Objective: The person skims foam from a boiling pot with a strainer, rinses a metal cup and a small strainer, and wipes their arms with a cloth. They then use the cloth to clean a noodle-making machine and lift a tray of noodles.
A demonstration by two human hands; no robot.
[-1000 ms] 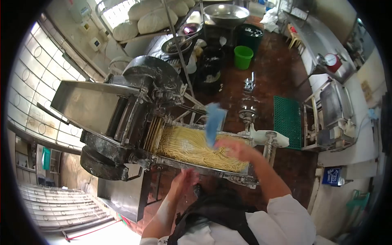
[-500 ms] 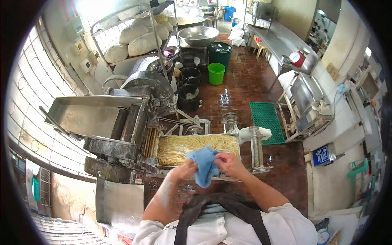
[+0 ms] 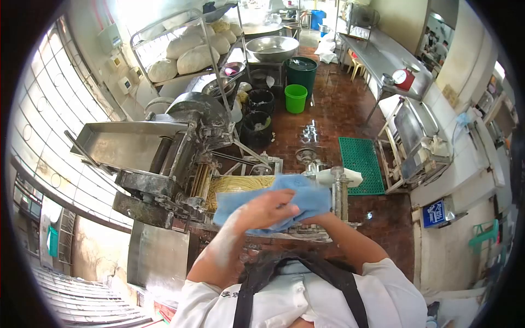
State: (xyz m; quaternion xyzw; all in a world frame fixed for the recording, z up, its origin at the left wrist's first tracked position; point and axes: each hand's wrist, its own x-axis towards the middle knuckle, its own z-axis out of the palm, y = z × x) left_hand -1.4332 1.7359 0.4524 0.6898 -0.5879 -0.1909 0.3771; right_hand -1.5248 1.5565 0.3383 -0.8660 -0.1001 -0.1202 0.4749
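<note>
Both hands meet at a blue cloth [image 3: 306, 194], held spread just above the noodles [image 3: 235, 185]. The left hand [image 3: 268, 210] lies on top, its grip curled and pinching a fold. The right hand [image 3: 318, 220] sits under the cloth, so its grip cannot be told. Left of the grip stands the machine [image 3: 180, 158]. Far right of the grip, a blue box [image 3: 436, 213] bears white writing too small to read, as does the shirt [image 3: 227, 294].
</note>
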